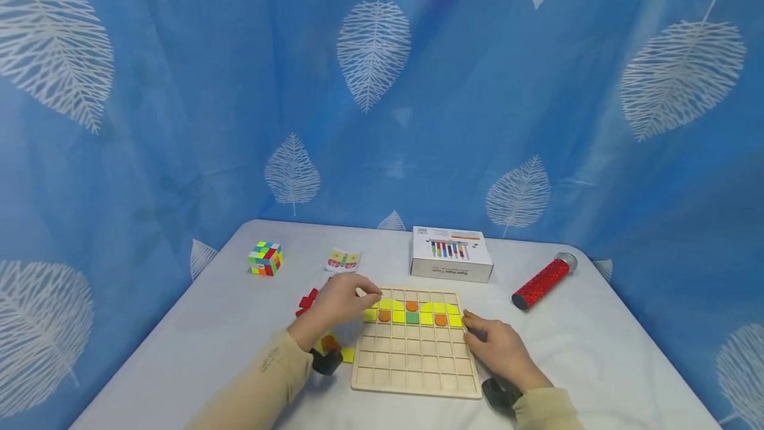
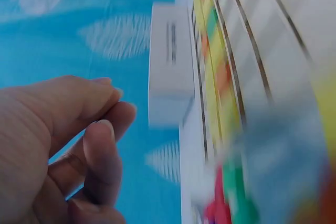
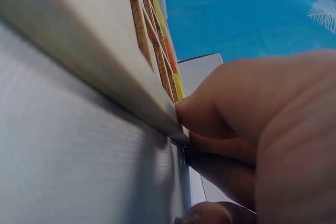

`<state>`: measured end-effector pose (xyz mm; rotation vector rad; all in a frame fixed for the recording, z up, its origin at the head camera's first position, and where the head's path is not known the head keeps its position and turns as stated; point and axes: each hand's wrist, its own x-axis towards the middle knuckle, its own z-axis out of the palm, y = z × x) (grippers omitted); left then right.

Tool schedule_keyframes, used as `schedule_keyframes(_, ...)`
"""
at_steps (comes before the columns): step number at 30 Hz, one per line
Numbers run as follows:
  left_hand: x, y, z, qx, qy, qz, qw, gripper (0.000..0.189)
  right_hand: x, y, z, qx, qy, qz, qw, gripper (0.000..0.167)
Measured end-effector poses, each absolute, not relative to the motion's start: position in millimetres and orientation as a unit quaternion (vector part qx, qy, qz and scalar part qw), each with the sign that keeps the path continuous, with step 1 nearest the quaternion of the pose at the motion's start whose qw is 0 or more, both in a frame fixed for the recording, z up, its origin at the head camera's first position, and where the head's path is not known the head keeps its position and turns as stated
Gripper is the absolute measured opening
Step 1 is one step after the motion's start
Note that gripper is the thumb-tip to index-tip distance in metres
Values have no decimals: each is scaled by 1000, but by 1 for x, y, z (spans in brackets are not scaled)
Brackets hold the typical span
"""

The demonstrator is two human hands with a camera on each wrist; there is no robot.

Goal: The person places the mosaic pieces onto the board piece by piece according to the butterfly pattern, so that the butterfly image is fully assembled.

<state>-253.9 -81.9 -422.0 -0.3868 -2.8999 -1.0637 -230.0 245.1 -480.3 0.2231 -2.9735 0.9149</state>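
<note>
Left hand [image 1: 340, 304]: fingers curled together over the board's [image 1: 416, 363] top left corner; can't tell if it holds anything.
Right hand [image 1: 500, 349]: fingers press the board's right edge.

Left hand [image 1: 340, 302] raised, fingers curled (pinch unclear); right hand [image 1: 500, 348] low, fingertips pressed forward.

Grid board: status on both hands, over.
Left hand at the grid board upper left corner, fingers pinched, contents unclear. Right hand steadying the right edge. Loose pieces lie left.
</note>
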Motion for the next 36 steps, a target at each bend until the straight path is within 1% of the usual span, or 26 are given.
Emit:
schedule_keyframes(5, -246, -140, -432, -24, -933, -357, 36, 16, -230, 246, -479, 77, -955, 287, 4, 41)
schedule_keyframes(9, -244, -168, -443, 47, -921, -382, 63, 22, -232, 249, -476, 72, -956, 285, 2, 43)
schedule_keyframes(12, -245, -180, -452, 77, -919, -377, 91, 26, -232, 249, -474, 72, -955, 286, -5, 44)
schedule_keyframes(16, -248, -188, -463, 86, -919, -363, 127, 29, -232, 249, -475, 68, -955, 289, -16, 44)
schedule_keyframes(19, -248, -189, -468, 82, -919, -365, 121, 26, -232, 249, -477, 66, -954, 292, -23, 45)
schedule_keyframes(22, -247, -187, -469, 54, -924, -369, 84, 18, -233, 248, -476, 68, -953, 295, -25, 45)
schedule_keyframes(24, -245, -184, -467, 21, -930, -363, 43, 13, -233, 248, -476, 67, -953, 294, -24, 45)
schedule_keyframes(26, -242, -182, -465, -15, -937, -349, -6, 13, -234, 247, -475, 68, -953, 293, -23, 45)
schedule_keyframes(30, -236, -186, -458, -55, -941, -321, -87, 26, -234, 247, -475, 71, -955, 287, -21, 45)
schedule_keyframes(36, -228, -205, -449, -67, -934, -316, -155, 42, -234, 247, -478, 71, -957, 279, -16, 45)
